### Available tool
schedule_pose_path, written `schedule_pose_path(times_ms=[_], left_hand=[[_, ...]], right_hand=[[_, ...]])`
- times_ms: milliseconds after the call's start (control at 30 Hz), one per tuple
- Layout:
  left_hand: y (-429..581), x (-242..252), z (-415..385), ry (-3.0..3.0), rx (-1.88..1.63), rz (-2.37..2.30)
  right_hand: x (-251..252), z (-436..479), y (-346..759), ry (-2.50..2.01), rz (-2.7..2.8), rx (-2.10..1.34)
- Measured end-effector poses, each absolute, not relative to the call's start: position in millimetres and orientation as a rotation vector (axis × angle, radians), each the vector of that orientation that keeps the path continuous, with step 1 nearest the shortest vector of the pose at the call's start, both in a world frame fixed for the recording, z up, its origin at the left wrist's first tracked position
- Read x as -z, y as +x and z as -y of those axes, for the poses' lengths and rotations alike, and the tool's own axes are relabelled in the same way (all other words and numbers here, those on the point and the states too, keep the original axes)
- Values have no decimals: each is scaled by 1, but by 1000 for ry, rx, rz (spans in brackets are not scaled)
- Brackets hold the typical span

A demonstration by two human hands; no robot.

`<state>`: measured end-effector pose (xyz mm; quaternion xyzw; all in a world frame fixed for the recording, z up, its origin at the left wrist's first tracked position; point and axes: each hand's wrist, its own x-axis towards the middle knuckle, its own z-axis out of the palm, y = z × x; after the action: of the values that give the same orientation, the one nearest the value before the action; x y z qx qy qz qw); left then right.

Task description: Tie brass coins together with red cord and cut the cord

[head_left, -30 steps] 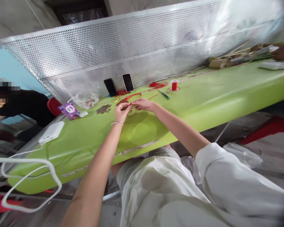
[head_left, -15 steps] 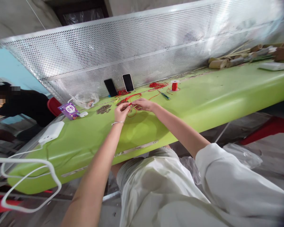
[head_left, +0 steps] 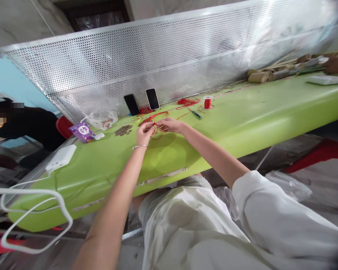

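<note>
Thin red cord (head_left: 154, 123) runs between my two hands above the green table. My left hand (head_left: 144, 134), with a bangle on its wrist, pinches the cord between thumb and fingers. Opposite it, the fingertips of my right hand (head_left: 170, 125) close on the same cord, and a loop hangs below them. Behind my left hand lies a bundle of red cord (head_left: 159, 114), partly hidden. A pile of small brown discs (head_left: 123, 130) sits left of my left hand. Beyond my right hand are blue-handled tweezers or snips (head_left: 196, 113) and a spool of red thread (head_left: 207, 102).
Two phones (head_left: 132, 104) lean against the perforated metal panel (head_left: 146, 63). On the left are a purple packet (head_left: 83, 132), a plastic bag (head_left: 101, 119) and a white power bank (head_left: 61, 157) with a cable. Bamboo pieces (head_left: 258, 77) lie far right. A person in black (head_left: 33, 123) sits left.
My fingers have shifted slightly on the cord, and the right hand's lower fingers sit a little differently. A brown shape at the far right edge has changed outline.
</note>
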<state>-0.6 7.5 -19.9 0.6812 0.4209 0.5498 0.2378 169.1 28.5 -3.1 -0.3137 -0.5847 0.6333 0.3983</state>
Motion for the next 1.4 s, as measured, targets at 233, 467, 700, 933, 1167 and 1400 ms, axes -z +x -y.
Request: schedule_pose_path(times_ms=[233, 467, 700, 933, 1167, 1400], left_hand=[[-1, 21, -8, 1893, -1454, -1170], [-2, 23, -9, 1918, -1436, -1160], [-4, 26, -14, 1912, -1418, -1173], [-4, 27, -15, 1901, -1429, -1187], [-5, 28, -16, 1887, -1414, -1203], [-6, 30, -18, 1872, -1423, -1192]], right_hand=[[4, -29, 169, -800, 1533, -1522], [8, -30, 168, -812, 1596, -1440], [10, -35, 167, -798, 1631, -1352], [11, -36, 167, -786, 1640, -1317], [10, -35, 167, -792, 1619, -1326], [10, -35, 166, -789, 1654, -1325]])
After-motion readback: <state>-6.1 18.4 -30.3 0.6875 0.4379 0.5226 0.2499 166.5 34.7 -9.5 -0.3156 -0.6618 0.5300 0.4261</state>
